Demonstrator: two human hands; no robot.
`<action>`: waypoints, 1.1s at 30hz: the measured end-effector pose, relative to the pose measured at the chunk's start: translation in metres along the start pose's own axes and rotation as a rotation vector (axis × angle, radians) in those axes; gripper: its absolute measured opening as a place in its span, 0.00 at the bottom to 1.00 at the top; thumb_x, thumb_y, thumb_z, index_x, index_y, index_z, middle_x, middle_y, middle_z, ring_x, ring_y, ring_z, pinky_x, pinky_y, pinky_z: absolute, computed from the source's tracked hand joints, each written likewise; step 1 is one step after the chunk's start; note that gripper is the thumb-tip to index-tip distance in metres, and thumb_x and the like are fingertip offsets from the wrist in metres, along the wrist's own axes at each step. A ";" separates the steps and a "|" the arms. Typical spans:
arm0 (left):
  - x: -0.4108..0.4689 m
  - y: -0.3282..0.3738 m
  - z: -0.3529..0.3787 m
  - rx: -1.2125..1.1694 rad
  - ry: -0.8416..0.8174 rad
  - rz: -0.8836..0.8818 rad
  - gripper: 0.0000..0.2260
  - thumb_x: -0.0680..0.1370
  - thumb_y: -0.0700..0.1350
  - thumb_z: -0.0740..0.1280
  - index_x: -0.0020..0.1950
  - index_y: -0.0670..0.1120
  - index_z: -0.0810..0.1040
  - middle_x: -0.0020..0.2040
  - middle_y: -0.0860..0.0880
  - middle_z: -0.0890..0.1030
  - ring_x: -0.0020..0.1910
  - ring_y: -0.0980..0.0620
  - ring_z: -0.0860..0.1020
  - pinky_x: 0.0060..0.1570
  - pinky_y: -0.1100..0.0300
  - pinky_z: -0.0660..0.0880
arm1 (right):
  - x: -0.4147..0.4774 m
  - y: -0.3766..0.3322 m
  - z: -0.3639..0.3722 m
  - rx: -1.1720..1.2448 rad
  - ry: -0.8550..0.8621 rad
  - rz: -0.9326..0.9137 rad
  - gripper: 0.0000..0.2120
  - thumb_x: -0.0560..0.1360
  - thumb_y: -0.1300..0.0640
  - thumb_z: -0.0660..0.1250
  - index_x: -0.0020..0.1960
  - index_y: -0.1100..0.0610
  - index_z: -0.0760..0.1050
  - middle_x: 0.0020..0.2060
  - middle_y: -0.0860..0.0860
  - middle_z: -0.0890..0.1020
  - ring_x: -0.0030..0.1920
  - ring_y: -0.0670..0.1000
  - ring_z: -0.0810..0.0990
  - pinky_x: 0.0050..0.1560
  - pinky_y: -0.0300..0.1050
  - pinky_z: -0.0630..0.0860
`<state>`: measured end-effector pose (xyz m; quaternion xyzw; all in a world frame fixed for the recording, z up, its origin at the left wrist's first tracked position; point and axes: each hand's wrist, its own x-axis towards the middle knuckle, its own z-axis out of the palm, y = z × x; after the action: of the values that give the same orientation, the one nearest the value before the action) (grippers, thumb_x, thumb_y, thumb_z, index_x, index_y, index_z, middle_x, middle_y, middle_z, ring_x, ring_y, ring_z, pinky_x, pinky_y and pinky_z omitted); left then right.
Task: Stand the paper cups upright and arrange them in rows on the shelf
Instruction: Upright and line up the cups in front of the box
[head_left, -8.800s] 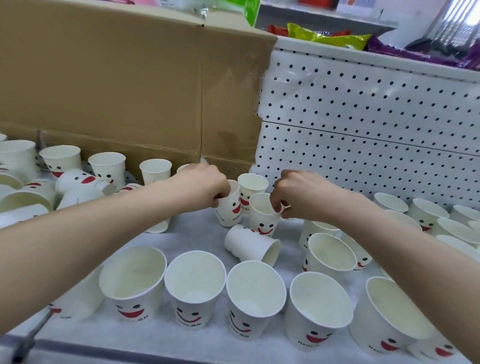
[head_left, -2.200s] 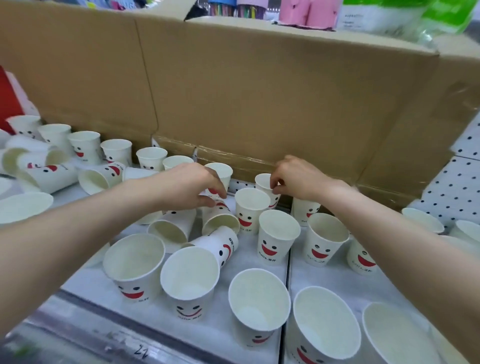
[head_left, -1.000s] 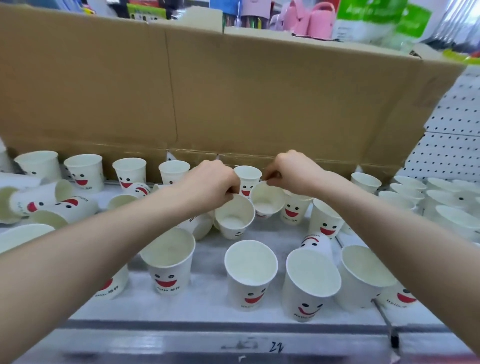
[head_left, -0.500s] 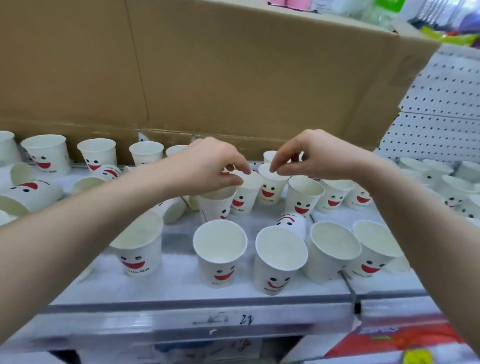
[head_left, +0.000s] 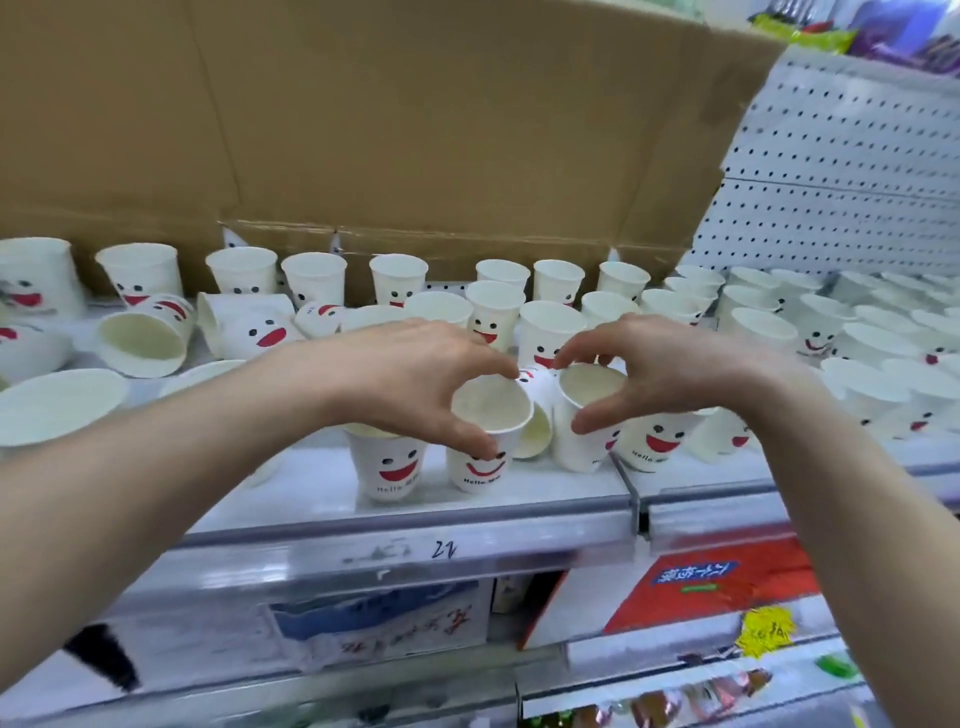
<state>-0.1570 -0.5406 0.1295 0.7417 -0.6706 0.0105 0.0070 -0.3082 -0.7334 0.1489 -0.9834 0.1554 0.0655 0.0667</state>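
Many white paper cups with red smiley faces cover the white shelf (head_left: 311, 493). My left hand (head_left: 415, 374) grips the rim of an upright front-row cup (head_left: 485, 431), thumb on its near side, fingers over the far side. My right hand (head_left: 654, 364) grips the rim of the upright cup (head_left: 582, 410) beside it the same way. A toppled cup (head_left: 537, 415) lies wedged between these two. More upright cups stand in rows behind and to the right (head_left: 769, 332). Several cups lie on their sides at the left (head_left: 140, 338).
A large brown cardboard sheet (head_left: 389, 130) leans against the back of the shelf. White pegboard (head_left: 841, 182) shows at the right. The shelf's front rail (head_left: 415, 551) carries a price strip; packaged goods (head_left: 717, 577) sit on the shelf below.
Both hands have come forward and down from the middle rows to the front row. Each now grips the rim of a front cup. The view has tilted down, showing the lower shelf.
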 end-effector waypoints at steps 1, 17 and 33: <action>-0.001 -0.002 0.000 0.017 0.019 -0.034 0.32 0.69 0.70 0.63 0.71 0.61 0.64 0.66 0.58 0.73 0.63 0.55 0.71 0.59 0.55 0.71 | 0.004 0.002 0.000 -0.003 0.002 0.008 0.31 0.62 0.32 0.72 0.63 0.34 0.70 0.57 0.41 0.76 0.58 0.46 0.72 0.59 0.49 0.74; -0.021 0.005 0.002 0.029 0.122 -0.338 0.30 0.74 0.61 0.65 0.73 0.56 0.64 0.70 0.55 0.70 0.66 0.54 0.69 0.60 0.59 0.67 | 0.031 -0.017 0.021 -0.320 0.321 -0.523 0.05 0.71 0.55 0.74 0.45 0.46 0.83 0.50 0.47 0.77 0.52 0.51 0.72 0.47 0.43 0.71; -0.011 0.034 0.004 -0.061 0.088 -0.289 0.30 0.70 0.64 0.66 0.70 0.60 0.63 0.66 0.60 0.70 0.63 0.57 0.70 0.58 0.54 0.72 | 0.052 -0.001 -0.005 -0.113 0.210 -0.323 0.03 0.73 0.52 0.69 0.46 0.48 0.80 0.43 0.45 0.83 0.46 0.49 0.79 0.44 0.47 0.76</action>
<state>-0.1923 -0.5328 0.1256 0.8289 -0.5557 0.0215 0.0607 -0.2589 -0.7485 0.1457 -0.9992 -0.0024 -0.0403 0.0044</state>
